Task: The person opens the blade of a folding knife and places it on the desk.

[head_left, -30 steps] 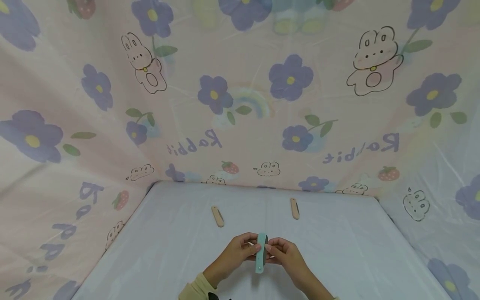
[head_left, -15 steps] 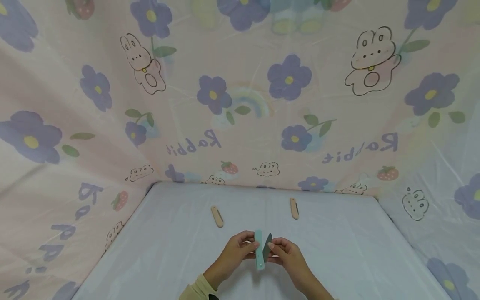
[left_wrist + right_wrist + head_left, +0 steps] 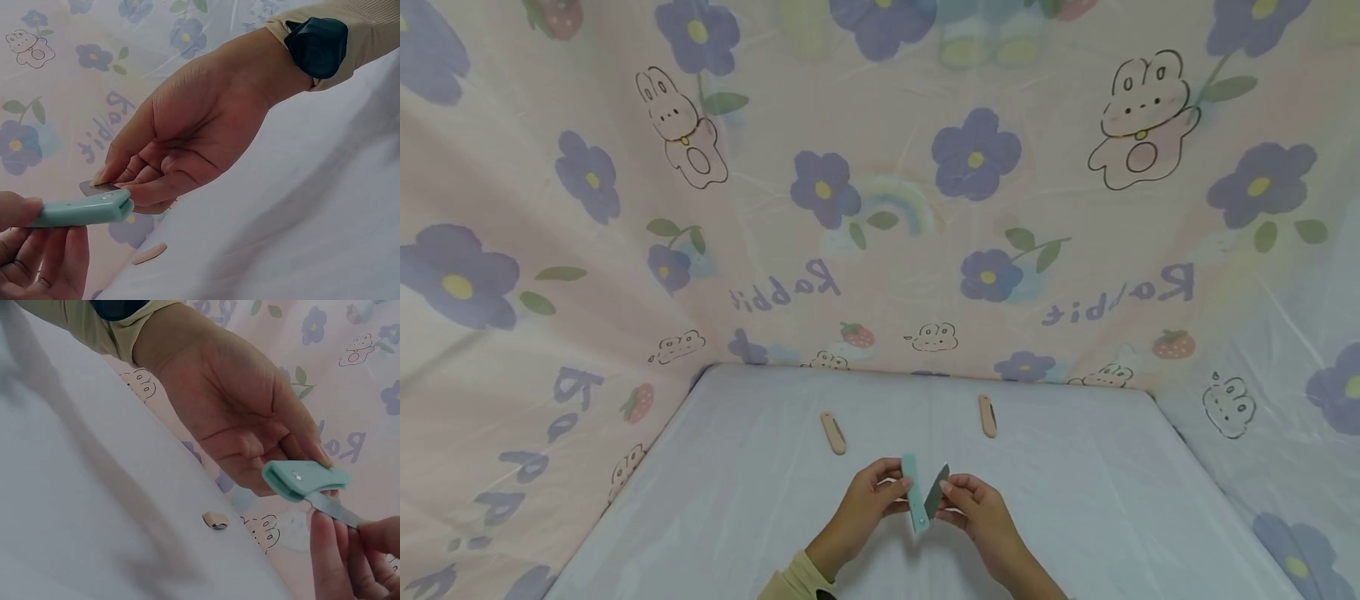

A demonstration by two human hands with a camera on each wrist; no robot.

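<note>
A folding knife with a mint-green handle (image 3: 913,492) is held above the table, its grey blade (image 3: 936,495) swung partly out in a narrow V. My left hand (image 3: 867,502) pinches the handle between thumb and fingers. With thumb and fingertips, my right hand (image 3: 983,510) pinches the blade, as the right wrist view also shows at the blade (image 3: 334,509). The pivot end of the handle (image 3: 94,209) points toward my body. The blade's tip shows just past my right thumb.
Two beige folding knives lie folded on the white-covered table, one back left (image 3: 832,433) and one back right (image 3: 988,417). A curtain (image 3: 880,275) printed with flowers and rabbits encloses the table (image 3: 715,517) at the back and both sides.
The blade has swung out of the mint handle, away to the right. My left hand has shifted slightly left and up with the handle; the beige knives stay put.
</note>
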